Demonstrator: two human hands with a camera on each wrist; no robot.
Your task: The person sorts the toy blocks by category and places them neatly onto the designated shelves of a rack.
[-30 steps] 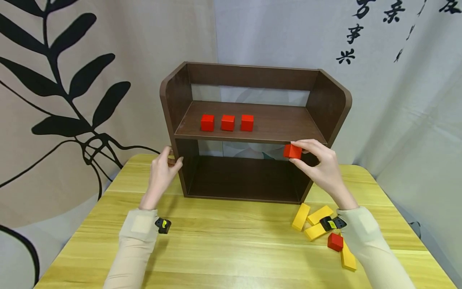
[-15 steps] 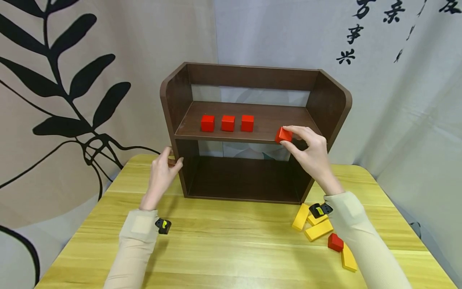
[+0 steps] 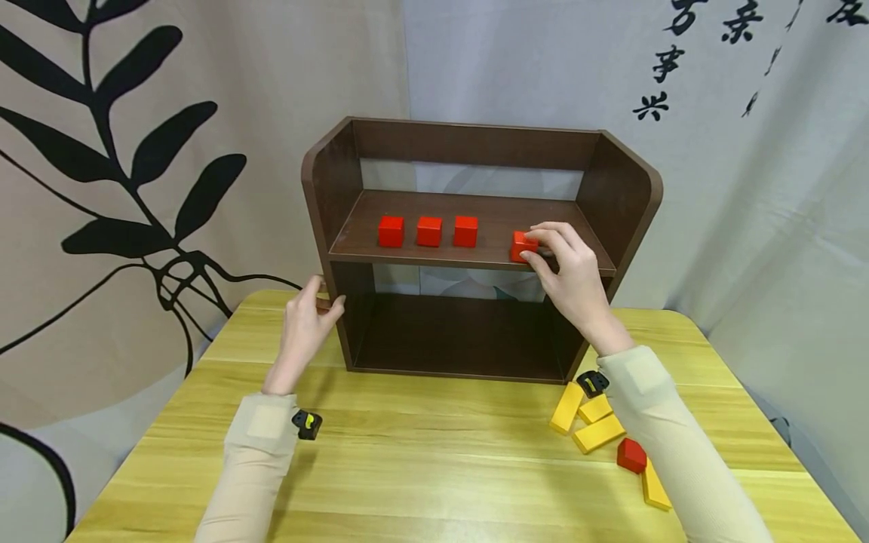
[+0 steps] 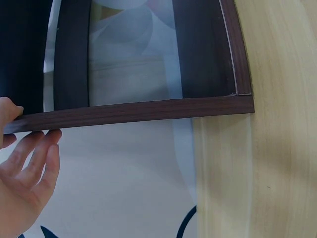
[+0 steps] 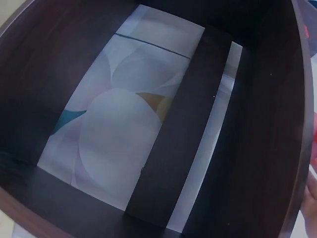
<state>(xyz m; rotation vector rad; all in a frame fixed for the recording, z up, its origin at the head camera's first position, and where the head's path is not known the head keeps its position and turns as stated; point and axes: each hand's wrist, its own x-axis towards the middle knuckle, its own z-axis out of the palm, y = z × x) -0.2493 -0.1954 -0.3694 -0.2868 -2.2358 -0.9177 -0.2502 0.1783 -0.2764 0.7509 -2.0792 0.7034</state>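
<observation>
In the head view, a dark brown two-tier shelf (image 3: 529, 207) stands on the wooden table. My right hand (image 3: 573, 283) pinches a red cube (image 3: 520, 246) between thumb and fingers at the front of the upper board, toward its right end. To the left, three red cubes sit in a row on that board: one red cube (image 3: 391, 231), a second red cube (image 3: 429, 231) and a third red cube (image 3: 465, 231). My left hand (image 3: 305, 320) grips the shelf's left side panel (image 4: 124, 110), thumb on one face and fingers on the other. Only a sliver of my right hand shows in the right wrist view.
Several yellow blocks, among them a yellow block (image 3: 599, 434), lie on the table (image 3: 434, 460) at front right, partly under my right forearm. Another red cube (image 3: 631, 455) rests among them. Behind the shelf hangs a printed curtain (image 3: 502, 60).
My right hand has carried the red cube up and leftward from in front of the lower compartment to the upper board's front. The left hand keeps its place on the side panel.
</observation>
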